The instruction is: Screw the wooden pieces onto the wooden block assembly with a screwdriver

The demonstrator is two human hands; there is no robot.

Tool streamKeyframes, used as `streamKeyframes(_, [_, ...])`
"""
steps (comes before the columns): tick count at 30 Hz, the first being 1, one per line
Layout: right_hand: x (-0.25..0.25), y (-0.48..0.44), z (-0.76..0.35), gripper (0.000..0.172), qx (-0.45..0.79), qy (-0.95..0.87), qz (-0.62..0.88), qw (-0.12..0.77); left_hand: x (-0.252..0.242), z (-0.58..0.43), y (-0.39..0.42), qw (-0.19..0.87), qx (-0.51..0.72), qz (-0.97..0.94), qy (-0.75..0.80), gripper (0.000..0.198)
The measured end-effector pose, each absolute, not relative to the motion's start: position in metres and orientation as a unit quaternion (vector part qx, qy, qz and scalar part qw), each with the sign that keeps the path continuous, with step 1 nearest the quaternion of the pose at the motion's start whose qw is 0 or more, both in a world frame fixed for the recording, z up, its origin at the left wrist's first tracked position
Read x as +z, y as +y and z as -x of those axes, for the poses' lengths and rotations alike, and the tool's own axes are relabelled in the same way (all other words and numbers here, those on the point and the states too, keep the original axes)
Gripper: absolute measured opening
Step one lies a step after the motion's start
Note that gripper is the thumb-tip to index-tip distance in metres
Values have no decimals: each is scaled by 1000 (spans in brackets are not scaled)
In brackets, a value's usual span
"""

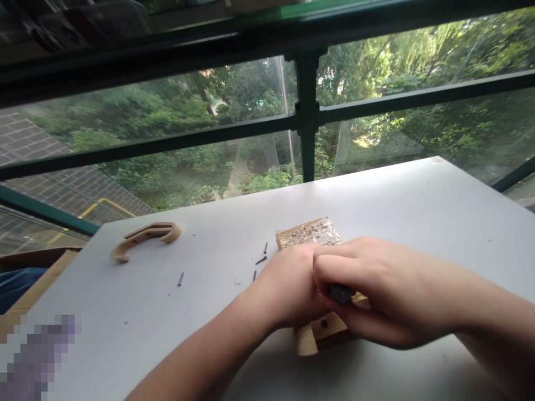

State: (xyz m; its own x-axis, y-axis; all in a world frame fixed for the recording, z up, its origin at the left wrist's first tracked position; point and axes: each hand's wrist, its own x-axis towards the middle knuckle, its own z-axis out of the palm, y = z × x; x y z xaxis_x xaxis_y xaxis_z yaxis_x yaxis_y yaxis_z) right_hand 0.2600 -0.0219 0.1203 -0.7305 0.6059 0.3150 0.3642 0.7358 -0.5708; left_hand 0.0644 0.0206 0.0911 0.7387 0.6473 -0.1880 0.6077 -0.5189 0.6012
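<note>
My right hand [371, 295] is wrapped round a dark tool handle [340, 293], whose end pokes out of the fist. Beside and partly behind it, my left hand [292, 284] rests on the work, its fingers hidden by the right hand. Under both hands lies a wooden piece [328, 328] with a dark screw head in it and a curved light end. A wooden block [309, 232] with a chipped, shiny top shows just beyond the hands. The tool's tip is out of sight.
A curved wooden handle [146, 236] lies at the left of the white table [217, 239]. Loose screws [180, 279] are scattered between it and my hands. At the far left stands a cardboard box [45, 278] with blue cloth. Green-framed windows [307, 111] rise behind the table.
</note>
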Motion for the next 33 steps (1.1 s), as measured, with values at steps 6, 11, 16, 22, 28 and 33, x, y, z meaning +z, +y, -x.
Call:
streamKeyframes(6, [119, -21, -263, 12, 263, -889, 283, 248, 96, -66, 17, 355, 11, -851, 388, 26])
streamKeyframes(11, [121, -17, -263, 6, 290, -880, 298, 230, 97, -64, 17, 387, 20, -840, 380, 28])
streamKeyframes(16, [121, -8, -265, 7, 342, -856, 310, 233, 97, -62, 19, 397, 50, -833, 382, 26])
streamKeyframes(22, [119, -3, -266, 8, 339, -850, 318, 248, 98, -61, 20, 409, 46, -831, 375, 25])
streamKeyframes(28, [118, -4, -264, 8, 294, -856, 339, 255, 99, -62, 19, 415, 69, -827, 373, 24])
streamKeyframes(33, [109, -3, -265, 7, 257, -864, 327, 286, 100, -62, 19, 429, 56, -820, 375, 25])
